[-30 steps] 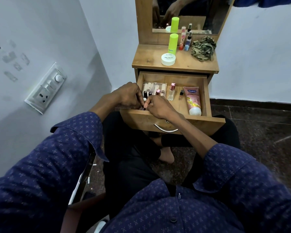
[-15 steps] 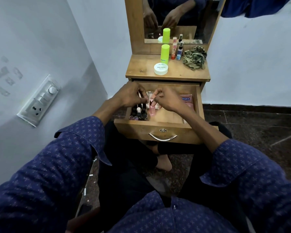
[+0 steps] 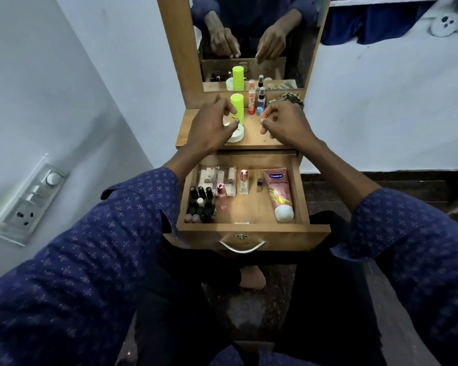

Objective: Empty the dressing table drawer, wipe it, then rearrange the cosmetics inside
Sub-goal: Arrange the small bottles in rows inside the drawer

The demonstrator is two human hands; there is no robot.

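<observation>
Now both hands hover empty, left hand (image 3: 212, 125) loosely spread, right hand (image 3: 286, 122) loosely curled; open drawer (image 3: 249, 228) below them.

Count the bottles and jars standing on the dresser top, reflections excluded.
4: a green bottle, a white jar below it, a red-capped bottle and a blue spray bottle beside it. The hands may hide more.

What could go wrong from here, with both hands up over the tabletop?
1. The left hand reaches close to the tall green bottle and white jar; a loose grip could tip the bottle into the small spray bottles.
2. The nail polish bottles stand packed in the drawer; dropping another item in could topple them.
3. The drawer juts over the knees; a bump may jolt everything.
</observation>
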